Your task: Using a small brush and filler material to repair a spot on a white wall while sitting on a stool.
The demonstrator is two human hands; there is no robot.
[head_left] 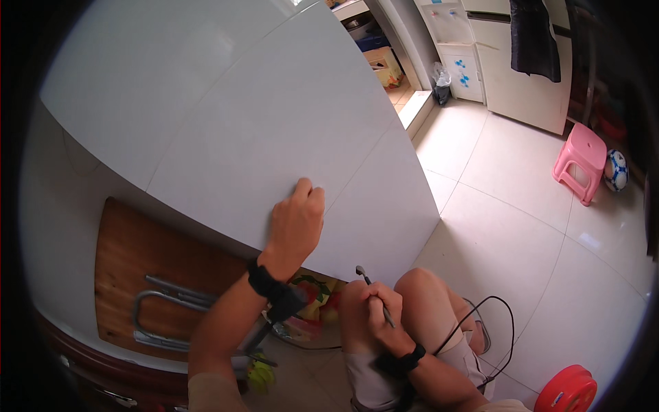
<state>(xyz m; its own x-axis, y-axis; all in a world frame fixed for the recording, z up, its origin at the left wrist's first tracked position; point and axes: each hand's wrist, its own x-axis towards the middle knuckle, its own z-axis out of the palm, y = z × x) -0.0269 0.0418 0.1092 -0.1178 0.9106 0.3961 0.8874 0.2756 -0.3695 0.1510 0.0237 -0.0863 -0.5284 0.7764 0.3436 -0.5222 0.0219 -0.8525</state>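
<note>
My left hand (296, 223) is up against a large white glossy panelled surface (233, 137) with thin joint lines. Its fingers are curled in, and their tips are hidden from view, so I cannot make out whether they hold anything. Lower down, by my knees, my right hand (386, 312) is closed around a slim dark-handled tool (362, 273) with a small rounded metallic head. The head points up toward the bottom edge of the white surface, apart from my left hand. Both wrists wear black bands.
At left leans a brown wooden board (113, 275) with folded grey metal legs (147, 302). A black cable (511, 323) loops beside my right knee. Rightward are a red plastic stool (566, 391), a pink stool (587, 147), a ball (616, 170), a fridge (525, 96) and a water dispenser (458, 65).
</note>
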